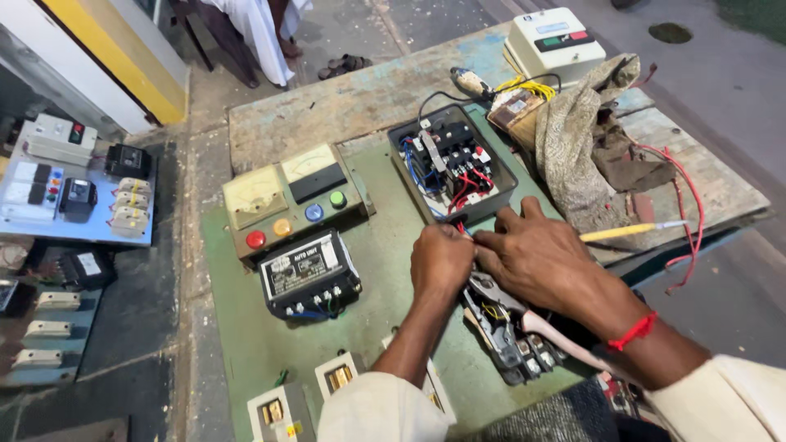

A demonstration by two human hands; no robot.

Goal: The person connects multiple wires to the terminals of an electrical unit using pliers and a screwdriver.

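Both hands meet at the centre of the green counter point(246, 327), just below an open black contactor box point(452, 164) full of red and blue wires. The left hand point(440, 260) has its grip pressed together, pinching a thin red wire point(460, 230) that runs from the box; the right hand point(536, 255), at its 3 o'clock, pinches beside it (fingertips nearly touching). Pliers point(499, 296) lie under the right wrist. A yellow-handled screwdriver point(626, 232) lies at 3 o'clock, a black control unit point(309, 274) at 9 o'clock.
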